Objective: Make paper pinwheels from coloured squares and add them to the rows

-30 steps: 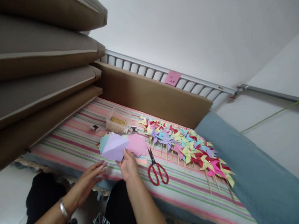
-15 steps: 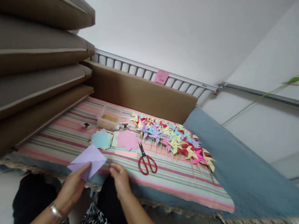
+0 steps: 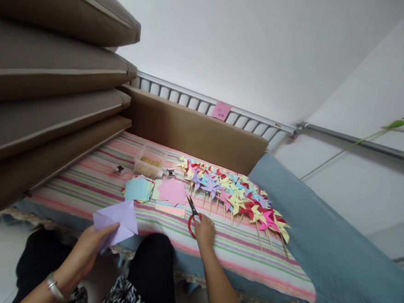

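Note:
A creased square of purple paper [image 3: 124, 220] is pinched between the thumb and fingers of my left hand [image 3: 94, 241], over the table's front edge. My right hand [image 3: 206, 230] is closed around one handle of the red-handled scissors [image 3: 193, 213], which lie on the striped cloth with blades pointing away; its fingertips are partly hidden. Left of the blades lie a pink paper stack [image 3: 173, 192] and a light-blue paper stack [image 3: 137, 189]. Many finished paper pinwheels [image 3: 235, 195] on sticks lie in rows beyond the right hand.
Behind the paper stands a clear plastic box [image 3: 149, 161] of thin sticks. Small binder clips [image 3: 119, 169] sit near it. Stacked brown cushions [image 3: 56, 100] rise at the left. A brown board [image 3: 196, 130] and a radiator [image 3: 178, 96] border the striped cloth [image 3: 82, 180].
My right hand has moved from beside the purple paper rightward onto the scissors and taken hold of a handle. My left hand, still holding the paper, has shifted slightly left and down.

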`<state>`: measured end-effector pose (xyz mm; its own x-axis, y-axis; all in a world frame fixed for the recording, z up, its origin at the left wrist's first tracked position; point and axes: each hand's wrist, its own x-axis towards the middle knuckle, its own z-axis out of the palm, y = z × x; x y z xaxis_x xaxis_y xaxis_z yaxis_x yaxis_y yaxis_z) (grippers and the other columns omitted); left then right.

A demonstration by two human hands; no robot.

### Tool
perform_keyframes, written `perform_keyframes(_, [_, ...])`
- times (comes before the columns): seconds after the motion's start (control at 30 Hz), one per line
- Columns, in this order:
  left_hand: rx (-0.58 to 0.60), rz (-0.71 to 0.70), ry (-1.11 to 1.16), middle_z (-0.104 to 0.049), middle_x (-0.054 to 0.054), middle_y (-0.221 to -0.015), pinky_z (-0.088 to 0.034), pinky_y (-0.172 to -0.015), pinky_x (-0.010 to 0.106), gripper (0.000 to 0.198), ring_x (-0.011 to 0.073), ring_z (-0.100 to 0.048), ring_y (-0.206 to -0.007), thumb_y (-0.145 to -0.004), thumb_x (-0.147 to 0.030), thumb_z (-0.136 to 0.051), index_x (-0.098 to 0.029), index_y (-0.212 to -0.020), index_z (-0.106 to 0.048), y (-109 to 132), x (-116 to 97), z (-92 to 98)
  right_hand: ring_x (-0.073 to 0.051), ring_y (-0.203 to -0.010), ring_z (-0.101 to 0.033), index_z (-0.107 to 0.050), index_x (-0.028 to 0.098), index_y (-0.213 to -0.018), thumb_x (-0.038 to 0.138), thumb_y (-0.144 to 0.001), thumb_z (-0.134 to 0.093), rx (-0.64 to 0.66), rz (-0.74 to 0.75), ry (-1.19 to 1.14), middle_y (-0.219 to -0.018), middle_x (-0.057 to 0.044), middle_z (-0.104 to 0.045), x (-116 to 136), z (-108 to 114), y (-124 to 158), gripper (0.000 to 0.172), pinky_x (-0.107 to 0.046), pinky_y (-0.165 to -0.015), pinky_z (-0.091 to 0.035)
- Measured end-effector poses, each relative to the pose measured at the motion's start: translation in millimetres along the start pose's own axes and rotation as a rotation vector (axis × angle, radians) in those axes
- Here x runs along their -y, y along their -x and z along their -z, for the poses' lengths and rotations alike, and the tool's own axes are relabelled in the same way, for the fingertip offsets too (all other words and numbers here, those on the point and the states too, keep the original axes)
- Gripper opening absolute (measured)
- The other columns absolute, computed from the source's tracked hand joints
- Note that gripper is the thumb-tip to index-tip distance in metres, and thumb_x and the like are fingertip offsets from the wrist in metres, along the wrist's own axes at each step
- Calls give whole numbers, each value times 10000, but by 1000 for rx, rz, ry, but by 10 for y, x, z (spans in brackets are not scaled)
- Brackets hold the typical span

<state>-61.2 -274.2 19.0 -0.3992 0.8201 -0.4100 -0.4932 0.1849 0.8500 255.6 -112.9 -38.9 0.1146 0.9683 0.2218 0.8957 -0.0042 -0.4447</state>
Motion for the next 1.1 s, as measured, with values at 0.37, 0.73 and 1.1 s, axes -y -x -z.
perform_keyframes(0.37, [87,-11,20,-732,60,-726,-520,-662,291,183,201,-657,-644,-653,-229,-745,-124,-792,-688,183,-143,-43,-287,-1020,-564,-590,129,-1163,91,-706,-559,118,3,-43,-1037,-166,-631,-139,170,161,460,-354,-890,-360])
perform_keyframes(0.73, [127,-59,-99,-731,80,-702,-463,-542,229,216,176,-624,-582,-628,-239,-748,-83,-771,-702,375,-343,-165,-66,-375,-349,-527,235,-927,546,-704,-621,477,-306,-1227,-628,41,-519,-62,720,1315,394,-190,-369,-252])
perform_keyframes(1.1, [133,-64,-151,-728,85,-683,-471,-535,239,233,190,-632,-575,-600,-252,-756,-79,-749,-710,362,-314,-96,-125,-593,-518,-563,214,-1092,240,-711,-591,972,135,-756,-786,-23,-640,645,1088,1721,382,-230,-555,-366])
